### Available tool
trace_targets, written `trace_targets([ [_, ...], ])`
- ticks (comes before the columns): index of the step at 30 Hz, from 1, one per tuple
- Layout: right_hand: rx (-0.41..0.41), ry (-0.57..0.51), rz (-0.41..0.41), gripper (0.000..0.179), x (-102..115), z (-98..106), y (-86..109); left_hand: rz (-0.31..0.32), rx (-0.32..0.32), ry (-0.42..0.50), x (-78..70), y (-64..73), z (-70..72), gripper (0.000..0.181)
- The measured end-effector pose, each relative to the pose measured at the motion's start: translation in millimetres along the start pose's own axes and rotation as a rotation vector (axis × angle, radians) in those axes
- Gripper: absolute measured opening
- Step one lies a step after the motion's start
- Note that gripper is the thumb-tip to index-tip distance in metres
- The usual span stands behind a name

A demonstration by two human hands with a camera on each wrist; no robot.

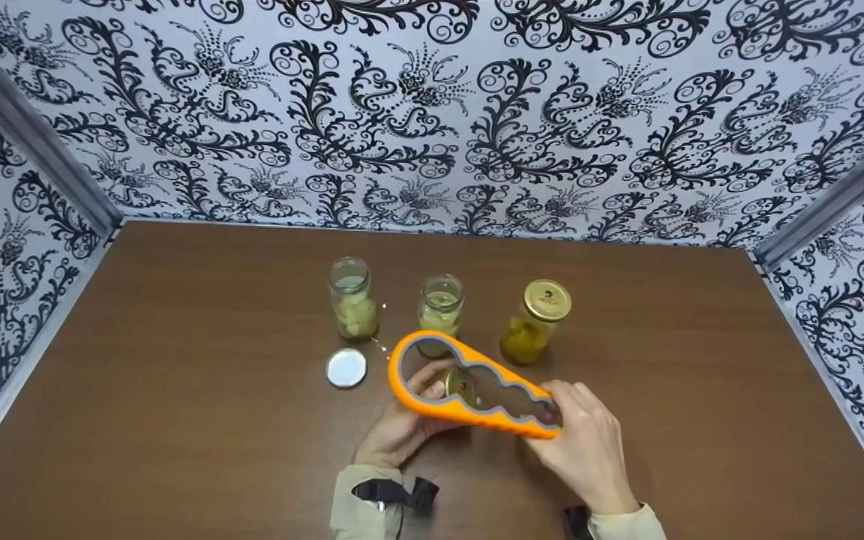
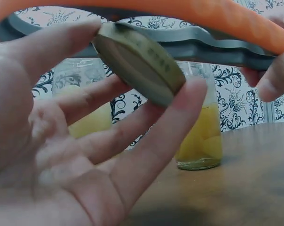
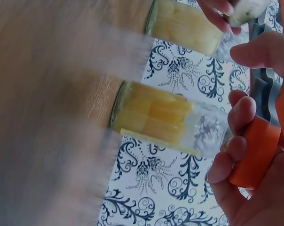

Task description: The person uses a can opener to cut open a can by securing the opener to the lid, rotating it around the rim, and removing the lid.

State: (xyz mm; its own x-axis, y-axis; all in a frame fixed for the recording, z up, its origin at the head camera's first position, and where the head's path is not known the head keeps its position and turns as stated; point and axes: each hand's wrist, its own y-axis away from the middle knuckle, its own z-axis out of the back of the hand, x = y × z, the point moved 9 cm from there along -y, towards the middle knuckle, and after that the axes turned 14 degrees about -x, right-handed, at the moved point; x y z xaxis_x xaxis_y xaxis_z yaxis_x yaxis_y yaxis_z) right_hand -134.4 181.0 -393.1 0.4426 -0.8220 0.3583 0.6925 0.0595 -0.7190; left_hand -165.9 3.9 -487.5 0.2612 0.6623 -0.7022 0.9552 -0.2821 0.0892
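Note:
My left hand (image 1: pixel 402 431) pinches a gold jar lid (image 2: pixel 142 66) between thumb and fingertips, tilted and off any jar. My right hand (image 1: pixel 586 442) grips the narrow end of an orange jar opener (image 1: pixel 469 414) with a grey scalloped inner edge. The opener's wide loop is above the left hand, and the lid shows through its opening in the head view. Just beyond the loop stands an uncapped glass jar (image 1: pixel 441 306) of pale pieces, its lower part partly hidden by the opener.
Another uncapped jar (image 1: pixel 357 315) of pale pieces stands at the left. At the right is a jar (image 1: pixel 528 337) of yellow pieces with its gold lid on. A second lid (image 1: pixel 346 367) lies white side up on the brown table (image 1: pixel 214 375). Patterned walls bound the table.

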Motion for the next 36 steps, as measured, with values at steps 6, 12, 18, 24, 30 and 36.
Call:
trace_targets([
  [6,0.013,0.043,-0.066,0.037,-14.7,7.0,-0.2,-0.047,-0.1,-0.14,-8.6,-2.8,7.2,0.04],
  [12,0.018,0.056,-0.099,0.037,-19.6,14.1,-1.4,-0.152,-0.163,-0.549,-27.4,-2.8,10.7,0.047],
  [18,0.017,0.064,-0.139,0.038,-25.3,18.4,3.2,-0.332,-0.138,-1.033,-49.3,-5.2,0.5,0.045],
  [24,0.003,0.075,-0.15,0.039,-31.1,22.9,8.3,-0.443,-0.106,-1.501,-55.6,-12.8,-15.9,0.041],
  [30,-0.005,0.08,-0.158,0.038,-34.7,26.2,8.9,-0.42,-0.187,-1.818,-49.7,-18.3,-22.2,0.032],
  [36,-0.008,0.089,-0.164,0.036,-38.9,29.4,8.8,-0.388,-0.282,-2.011,-43.2,-21.0,-24.1,0.016],
])
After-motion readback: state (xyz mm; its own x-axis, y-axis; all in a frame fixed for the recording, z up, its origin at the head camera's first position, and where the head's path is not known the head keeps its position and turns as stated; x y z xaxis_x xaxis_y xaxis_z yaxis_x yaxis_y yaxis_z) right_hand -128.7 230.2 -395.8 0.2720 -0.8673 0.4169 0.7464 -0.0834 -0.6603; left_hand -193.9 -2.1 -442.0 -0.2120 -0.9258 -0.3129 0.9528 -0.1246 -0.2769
